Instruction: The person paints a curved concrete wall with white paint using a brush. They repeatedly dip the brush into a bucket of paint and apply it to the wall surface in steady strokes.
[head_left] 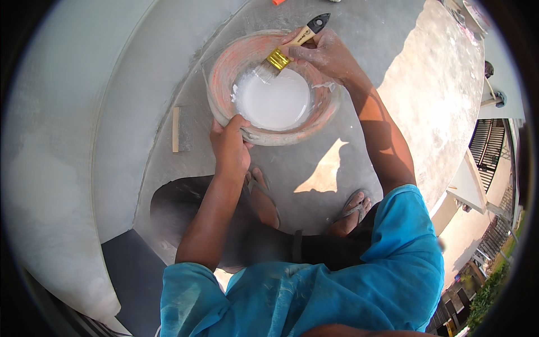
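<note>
A round, orange-red basin (220,73), smeared with dried grey-white residue, sits before me with a pool of white liquid (275,101) like paint in its bottom. My left hand (231,140) grips its near-left rim, thumb over the edge. In my right hand (325,56) is a paintbrush (278,58) with a pale wooden handle, black tip and gold ferrule, held by the handle near the far-right rim. The brush's bristles point down into the basin at the far-left edge of the liquid, coated white; whether their tips touch the liquid I cannot tell.
To the left of the basin a small wooden-edged block (176,129) lies on the grey floor (303,168). A pale grey wall (129,112) curves along the left. My sandalled feet (353,213) stand below the basin. Sunlit floor, a dark grille (487,140) and greenery are at the right.
</note>
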`<state>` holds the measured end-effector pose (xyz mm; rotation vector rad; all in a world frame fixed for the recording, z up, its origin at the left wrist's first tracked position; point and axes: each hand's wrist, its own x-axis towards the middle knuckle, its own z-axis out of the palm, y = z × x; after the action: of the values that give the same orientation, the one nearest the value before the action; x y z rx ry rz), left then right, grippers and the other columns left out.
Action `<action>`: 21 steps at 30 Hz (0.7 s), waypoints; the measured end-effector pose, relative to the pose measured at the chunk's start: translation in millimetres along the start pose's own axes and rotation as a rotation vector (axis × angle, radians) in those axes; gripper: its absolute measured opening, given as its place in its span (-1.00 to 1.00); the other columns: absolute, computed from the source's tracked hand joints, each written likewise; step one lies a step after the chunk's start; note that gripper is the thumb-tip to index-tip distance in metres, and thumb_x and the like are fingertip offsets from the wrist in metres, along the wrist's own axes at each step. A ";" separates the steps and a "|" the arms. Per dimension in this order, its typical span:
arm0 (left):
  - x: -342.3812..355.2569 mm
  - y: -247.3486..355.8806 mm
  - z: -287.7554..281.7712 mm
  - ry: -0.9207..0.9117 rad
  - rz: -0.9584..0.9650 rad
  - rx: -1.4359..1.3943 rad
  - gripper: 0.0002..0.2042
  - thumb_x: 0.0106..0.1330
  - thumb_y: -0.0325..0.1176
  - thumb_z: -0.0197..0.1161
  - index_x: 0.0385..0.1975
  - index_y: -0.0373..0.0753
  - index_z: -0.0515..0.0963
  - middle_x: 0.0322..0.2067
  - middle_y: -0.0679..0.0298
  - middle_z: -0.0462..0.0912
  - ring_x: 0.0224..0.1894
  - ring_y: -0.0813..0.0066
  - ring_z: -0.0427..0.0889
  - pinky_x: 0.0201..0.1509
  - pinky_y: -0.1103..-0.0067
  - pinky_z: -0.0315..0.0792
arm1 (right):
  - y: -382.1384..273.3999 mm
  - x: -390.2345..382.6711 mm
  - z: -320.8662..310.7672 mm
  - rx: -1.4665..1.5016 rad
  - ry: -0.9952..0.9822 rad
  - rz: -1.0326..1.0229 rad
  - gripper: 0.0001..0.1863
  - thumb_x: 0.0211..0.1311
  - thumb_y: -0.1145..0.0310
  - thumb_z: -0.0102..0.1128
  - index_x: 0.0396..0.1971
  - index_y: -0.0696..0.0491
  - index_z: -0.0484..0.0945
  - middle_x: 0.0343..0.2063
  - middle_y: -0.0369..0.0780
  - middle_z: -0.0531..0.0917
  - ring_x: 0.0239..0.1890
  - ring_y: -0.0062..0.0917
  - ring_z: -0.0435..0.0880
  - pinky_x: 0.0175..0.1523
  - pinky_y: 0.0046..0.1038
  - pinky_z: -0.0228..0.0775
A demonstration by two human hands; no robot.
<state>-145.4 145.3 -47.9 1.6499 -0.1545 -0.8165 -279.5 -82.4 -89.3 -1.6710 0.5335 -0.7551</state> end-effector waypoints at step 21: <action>-18.7 18.9 31.5 0.107 -0.004 -0.122 -0.51 0.05 -0.62 0.19 0.06 -0.21 0.41 -0.18 0.28 0.53 -0.40 0.48 0.55 -0.61 0.56 0.21 | -208.8 19.9 -11.5 1.120 0.586 -0.717 -0.68 0.36 0.46 0.35 0.04 0.20 0.52 -0.20 -0.05 0.71 -0.28 -0.40 0.78 -0.17 -0.43 0.67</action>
<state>-171.4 124.4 -23.6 1.5749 -0.0262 -0.7248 -283.9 -56.5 119.1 -0.5180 -0.1699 -1.6910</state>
